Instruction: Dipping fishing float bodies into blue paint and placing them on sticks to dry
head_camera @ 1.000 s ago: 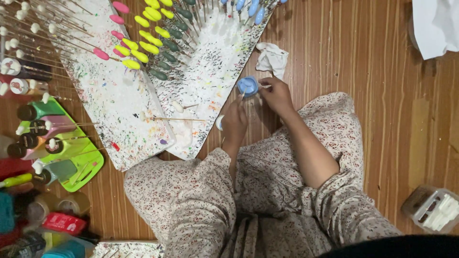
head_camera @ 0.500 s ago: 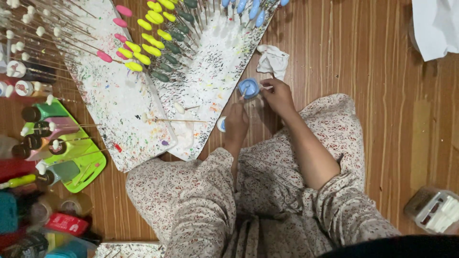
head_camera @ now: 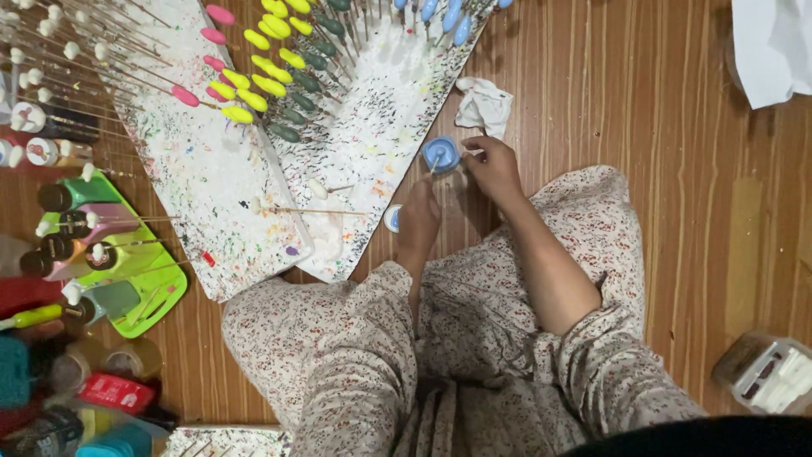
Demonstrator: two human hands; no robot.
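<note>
A small round cup of blue paint (head_camera: 441,154) stands on the wooden floor by the corner of a paint-speckled board. My right hand (head_camera: 492,167) grips its right side with the fingertips. My left hand (head_camera: 419,216) pinches a thin wooden stick (head_camera: 432,167) whose upper end reaches into the blue paint. A small round lid with a blue inside (head_camera: 392,218) lies just left of my left hand. Both forearms rest over my knees in flowered cloth.
Two paint-speckled white boards (head_camera: 199,182) (head_camera: 381,110) carry several sticks with pink, yellow, green and blue tips. A crumpled white rag (head_camera: 482,103) lies above the cup. A green tray with paint bottles (head_camera: 156,296) is at left, a clear box (head_camera: 765,372) at lower right.
My left hand has slid a little down and right with the stick still in the blue paint. The right hand stays on the cup.
</note>
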